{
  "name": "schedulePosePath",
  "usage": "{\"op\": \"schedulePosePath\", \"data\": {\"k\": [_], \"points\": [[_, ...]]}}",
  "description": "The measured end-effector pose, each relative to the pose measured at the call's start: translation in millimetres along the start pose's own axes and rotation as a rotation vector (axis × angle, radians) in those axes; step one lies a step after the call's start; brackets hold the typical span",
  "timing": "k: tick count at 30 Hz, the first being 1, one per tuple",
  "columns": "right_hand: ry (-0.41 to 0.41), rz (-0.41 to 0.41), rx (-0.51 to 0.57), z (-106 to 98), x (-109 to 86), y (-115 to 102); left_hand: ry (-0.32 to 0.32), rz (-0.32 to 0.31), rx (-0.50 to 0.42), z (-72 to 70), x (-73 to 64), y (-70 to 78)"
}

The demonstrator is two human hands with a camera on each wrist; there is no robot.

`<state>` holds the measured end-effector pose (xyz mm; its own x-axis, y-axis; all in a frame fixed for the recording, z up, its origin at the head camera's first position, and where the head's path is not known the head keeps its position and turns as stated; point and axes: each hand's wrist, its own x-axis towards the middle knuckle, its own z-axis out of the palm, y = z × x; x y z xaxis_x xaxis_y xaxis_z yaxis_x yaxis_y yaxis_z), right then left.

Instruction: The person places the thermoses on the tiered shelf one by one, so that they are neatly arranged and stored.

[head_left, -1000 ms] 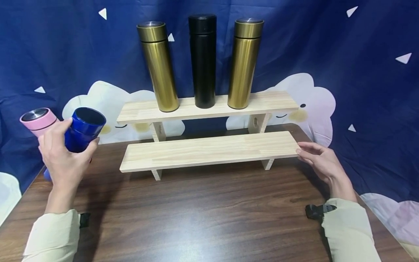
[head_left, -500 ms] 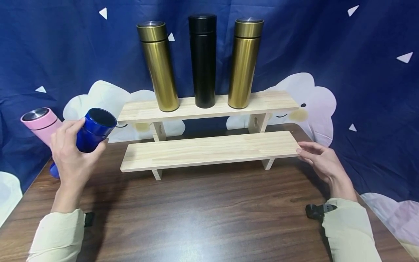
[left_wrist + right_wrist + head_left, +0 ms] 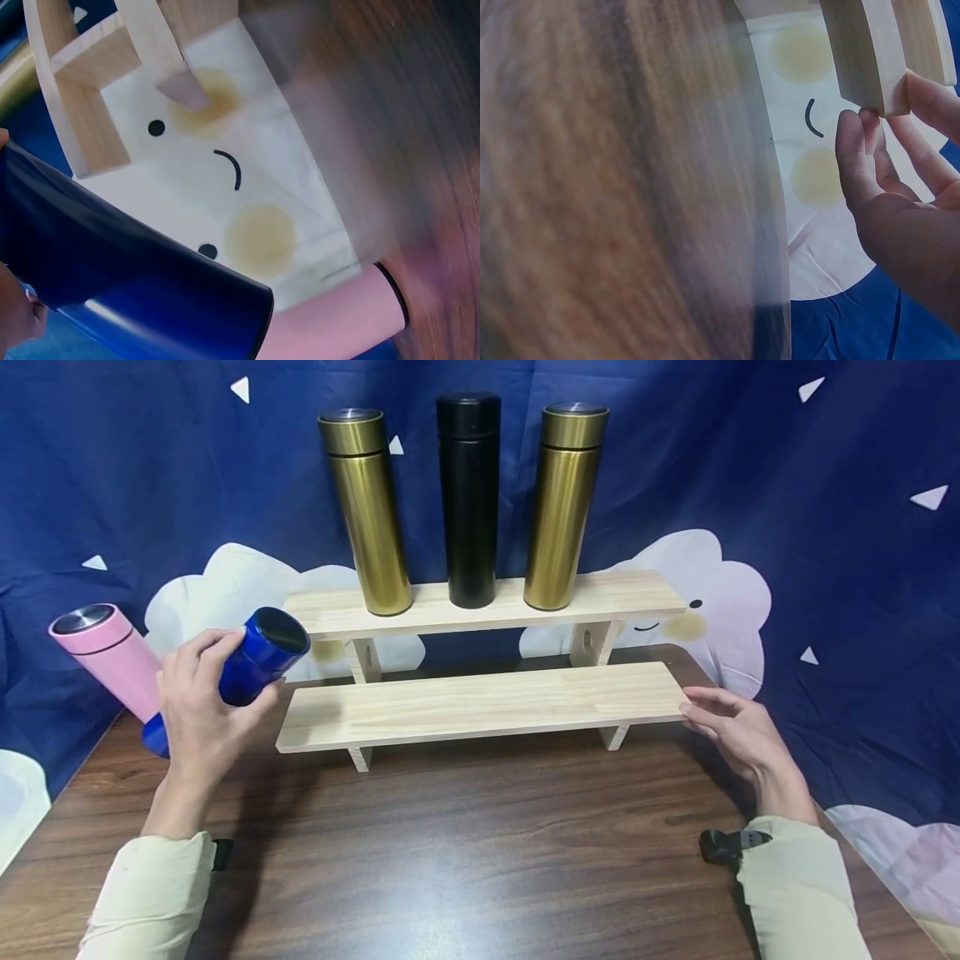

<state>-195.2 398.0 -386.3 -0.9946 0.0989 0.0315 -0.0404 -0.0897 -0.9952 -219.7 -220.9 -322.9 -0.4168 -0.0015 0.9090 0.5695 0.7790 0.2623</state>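
At the left, my left hand point(image 3: 202, 697) grips a glossy blue thermos bottle point(image 3: 258, 652), fingers and thumb around its upper part. The bottle is tilted, its dark top leaning right and its lower end point(image 3: 155, 735) showing behind the hand. Its smooth side point(image 3: 150, 270) fills the lower left of the left wrist view. A pink thermos bottle point(image 3: 123, 668) is just behind it, partly hidden. My right hand point(image 3: 738, 735) holds the right end of the lower board of a two-tier wooden shelf point(image 3: 480, 697); the right wrist view shows fingertips point(image 3: 851, 131) at the board's end.
On the shelf's upper board point(image 3: 630, 593) stand a gold bottle point(image 3: 369, 527), a black bottle point(image 3: 471, 518) and another gold bottle point(image 3: 564, 518), spaced apart. Everything rests on a brown wood-grain table point(image 3: 465, 852). A blue curtain point(image 3: 712, 452) with clouds hangs behind.
My left hand has moved right with the blue bottle, bringing it near the shelf's left end. More of the pink bottle now shows. My right hand has stayed at the shelf.
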Motion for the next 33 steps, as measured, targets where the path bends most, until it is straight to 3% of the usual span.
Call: {"op": "schedulePosePath", "data": {"k": [19, 33], "points": [[0.003, -0.003, -0.017, 0, -1.0, 0, -0.064, 0.041, -0.051, 13.2, 3.1, 16.0], [0.001, 0.001, -0.019, 0, -0.3, -1, -0.072, 0.066, -0.091, 23.6, 4.4, 27.0]]}}
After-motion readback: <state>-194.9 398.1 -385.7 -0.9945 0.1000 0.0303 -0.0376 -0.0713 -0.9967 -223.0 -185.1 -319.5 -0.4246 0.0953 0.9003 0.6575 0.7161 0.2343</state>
